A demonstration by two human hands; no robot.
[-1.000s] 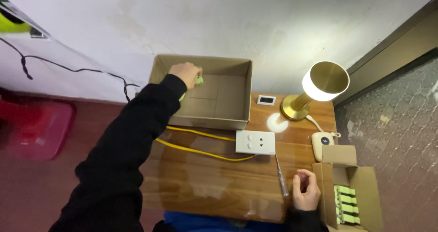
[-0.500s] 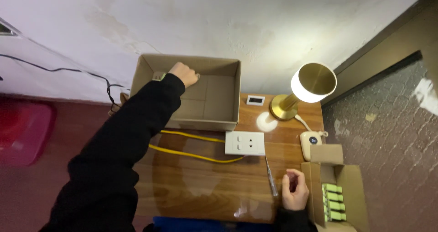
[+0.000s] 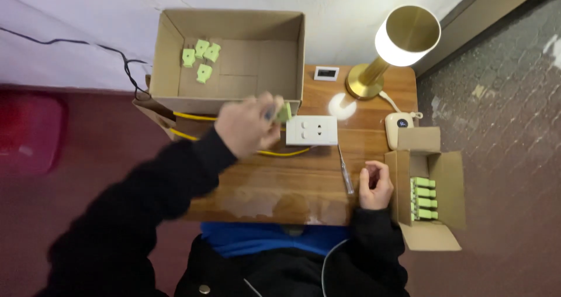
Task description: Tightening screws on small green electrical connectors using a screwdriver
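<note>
Left hand (image 3: 245, 124) blurred near green piece (image 3: 284, 112), grip unclear; right hand (image 3: 375, 184) loosely curled, empty, resting on table (image 3: 292, 186).

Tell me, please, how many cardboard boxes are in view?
2: a large open box at the table's back edge holding loose green pieces, and a small open box right of the table with green pieces in a row.

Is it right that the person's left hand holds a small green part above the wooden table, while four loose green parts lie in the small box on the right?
Not quite. The head view shows the four loose green parts in the large open cardboard box at the table's far side, not the small box, which holds a neat row of parts. The left hand does hold a small green part above the wooden table.
</note>
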